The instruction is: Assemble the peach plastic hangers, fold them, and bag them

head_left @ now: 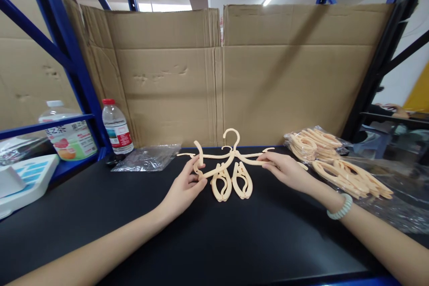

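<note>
Cardboard sheets (pixel 214 76) wall off the far side of my black bench (pixel 214 241), framed by blue racking (pixel 72 67). At mid-bench my left hand (pixel 183 190) pinches one arm of a peach folding hanger (pixel 231 161), fingers curled around it, while my right hand (pixel 284 169) grips the opposite arm in a loose close. I'd judge it best to hold both arms level and pull evenly so the hinge doesn't twist. Bagged hangers (pixel 335 161) lie to the right; a water bottle (pixel 116 127) and a clear bag (pixel 147 158) sit far left.
</note>
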`<state>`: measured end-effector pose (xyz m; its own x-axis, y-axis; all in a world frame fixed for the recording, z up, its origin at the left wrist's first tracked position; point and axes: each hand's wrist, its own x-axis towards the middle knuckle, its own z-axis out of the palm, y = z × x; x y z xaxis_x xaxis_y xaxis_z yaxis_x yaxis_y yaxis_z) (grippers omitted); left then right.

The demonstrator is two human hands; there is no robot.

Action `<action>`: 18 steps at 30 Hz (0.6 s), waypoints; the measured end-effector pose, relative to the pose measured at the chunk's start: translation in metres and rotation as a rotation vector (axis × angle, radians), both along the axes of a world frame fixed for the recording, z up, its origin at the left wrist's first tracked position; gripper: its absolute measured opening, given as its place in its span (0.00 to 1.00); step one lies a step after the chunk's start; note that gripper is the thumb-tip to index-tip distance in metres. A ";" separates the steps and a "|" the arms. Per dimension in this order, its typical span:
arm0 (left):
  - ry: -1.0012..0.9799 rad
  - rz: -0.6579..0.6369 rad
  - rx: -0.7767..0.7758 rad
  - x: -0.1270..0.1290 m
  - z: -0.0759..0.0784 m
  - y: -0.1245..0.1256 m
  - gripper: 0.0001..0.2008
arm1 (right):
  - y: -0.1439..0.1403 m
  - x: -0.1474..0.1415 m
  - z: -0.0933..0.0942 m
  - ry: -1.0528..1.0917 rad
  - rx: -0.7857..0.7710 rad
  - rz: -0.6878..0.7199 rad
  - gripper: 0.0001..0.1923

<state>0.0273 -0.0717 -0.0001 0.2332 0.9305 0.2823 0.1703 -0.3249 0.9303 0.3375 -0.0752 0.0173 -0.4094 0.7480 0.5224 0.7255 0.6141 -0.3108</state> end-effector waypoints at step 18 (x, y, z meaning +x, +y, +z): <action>0.064 -0.030 -0.025 -0.001 0.007 -0.001 0.21 | -0.002 0.003 -0.002 -0.322 0.486 -0.375 0.10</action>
